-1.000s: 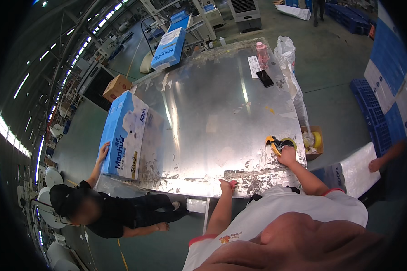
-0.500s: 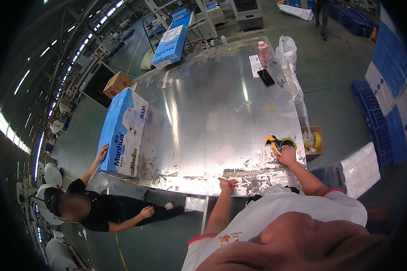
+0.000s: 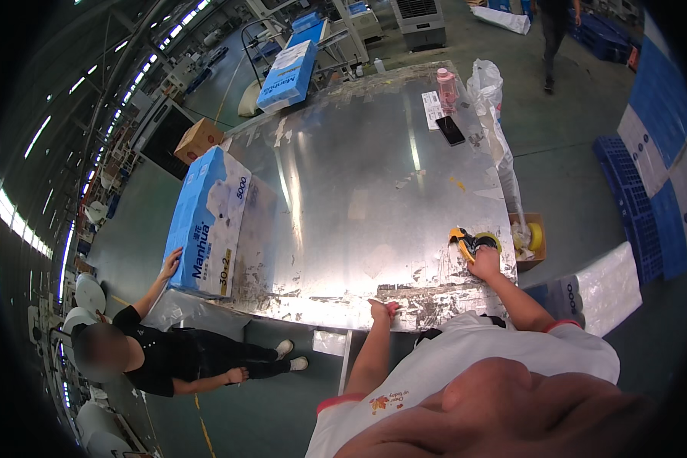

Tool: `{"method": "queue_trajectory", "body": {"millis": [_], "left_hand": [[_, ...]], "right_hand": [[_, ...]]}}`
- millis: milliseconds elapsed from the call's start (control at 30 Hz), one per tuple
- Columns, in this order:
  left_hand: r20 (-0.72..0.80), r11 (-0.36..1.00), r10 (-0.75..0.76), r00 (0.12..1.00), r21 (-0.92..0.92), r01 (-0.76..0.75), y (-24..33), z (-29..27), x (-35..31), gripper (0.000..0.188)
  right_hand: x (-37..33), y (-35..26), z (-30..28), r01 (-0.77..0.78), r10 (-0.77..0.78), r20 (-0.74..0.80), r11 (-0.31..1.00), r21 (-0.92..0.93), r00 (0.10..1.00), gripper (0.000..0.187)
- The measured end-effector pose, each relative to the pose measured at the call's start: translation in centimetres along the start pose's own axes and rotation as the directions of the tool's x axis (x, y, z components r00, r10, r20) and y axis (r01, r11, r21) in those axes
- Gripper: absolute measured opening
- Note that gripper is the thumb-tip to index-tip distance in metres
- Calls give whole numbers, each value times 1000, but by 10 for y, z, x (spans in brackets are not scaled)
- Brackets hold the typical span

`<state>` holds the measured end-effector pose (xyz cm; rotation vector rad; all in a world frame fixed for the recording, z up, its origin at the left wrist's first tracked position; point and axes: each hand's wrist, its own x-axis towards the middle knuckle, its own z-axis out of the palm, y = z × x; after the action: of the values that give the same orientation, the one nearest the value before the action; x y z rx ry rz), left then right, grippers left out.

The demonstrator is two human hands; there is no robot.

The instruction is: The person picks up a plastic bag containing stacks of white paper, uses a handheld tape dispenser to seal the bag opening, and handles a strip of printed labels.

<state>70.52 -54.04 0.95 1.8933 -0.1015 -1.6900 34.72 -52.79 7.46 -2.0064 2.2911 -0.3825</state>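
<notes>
At the table's near right, my right hand (image 3: 484, 262) grips a yellow and black tape dispenser (image 3: 462, 243) that rests on the metal tabletop (image 3: 351, 183). My left hand (image 3: 380, 308) is at the near edge of the table, its fingers closed about a small red thing (image 3: 393, 308) too small to name. On the left side of the table stands a large blue and white wrapped pack (image 3: 210, 221). A co-worker's hand (image 3: 172, 262) lies against the pack's near left side.
A pink bottle (image 3: 446, 88), a paper sheet (image 3: 432, 109) and a black phone (image 3: 450, 130) lie at the far right. A plastic bag (image 3: 487, 91) hangs over the right edge. Another blue pack (image 3: 286, 80) sits beyond the far edge. A co-worker (image 3: 183, 351) stands at left.
The co-worker at left has shifted, with feet and lower hand in new places. A person in the far right background has walked nearer. Both my hands stay put.
</notes>
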Motion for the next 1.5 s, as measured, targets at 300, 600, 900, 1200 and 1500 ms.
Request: {"method": "queue_trajectory", "body": {"millis": [300, 600, 900, 1200, 1500], "left_hand": [[25, 999, 13, 1000, 51, -15, 3, 0, -4, 90], [27, 999, 7, 1000, 31, -7, 2, -7, 0, 89], [-19, 991, 31, 999, -128, -33, 1, -6, -5, 95], [-84, 987, 107, 991, -112, -116, -3, 2, 7, 95], [-65, 989, 86, 994, -116, -93, -1, -2, 6, 87]], "right_hand": [[0, 3, 0, -4, 4, 9, 1000, -9, 1000, 36], [5, -7, 2, 21, -21, -1, 1000, 3, 1000, 37], [4, -7, 13, 124, -127, -23, 984, -129, 992, 39], [4, -3, 16, 152, -162, -49, 974, -165, 986, 42], [3, -11, 11, 115, -118, -14, 980, -163, 993, 41]]}}
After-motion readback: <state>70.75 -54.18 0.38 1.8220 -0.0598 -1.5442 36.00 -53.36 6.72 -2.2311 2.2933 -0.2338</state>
